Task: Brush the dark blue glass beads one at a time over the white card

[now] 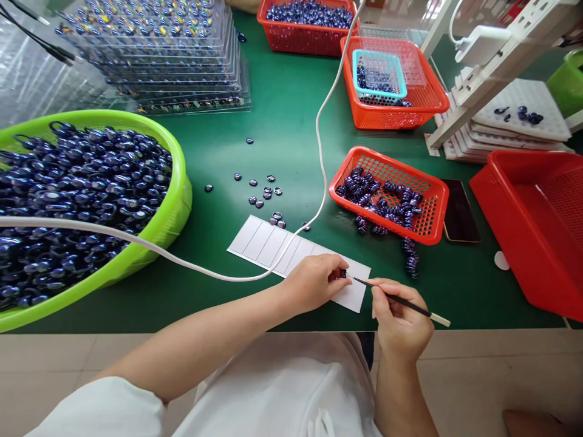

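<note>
Over the right part of a ruled white paper strip (255, 241), my left hand (316, 280) pinches a small dark piece (344, 274) between thumb and fingers. My right hand (403, 315) grips a thin black brush (403, 300) with a pale end, like a pen. The brush's tip points left and reaches the dark piece or stops very close to it. Several glossy dark pieces (267, 195) lie loose on the green table beyond the strip. A white cable (291, 243) crosses over the strip.
A green basket (182, 182) heaped with dark pieces stands left. Stacked clear trays (182, 73) are behind it. Red baskets (437, 212) (310, 39) stand right and at the back, near a phone (461, 212). A large red bin (514, 243) and a white post (492, 73) are far right.
</note>
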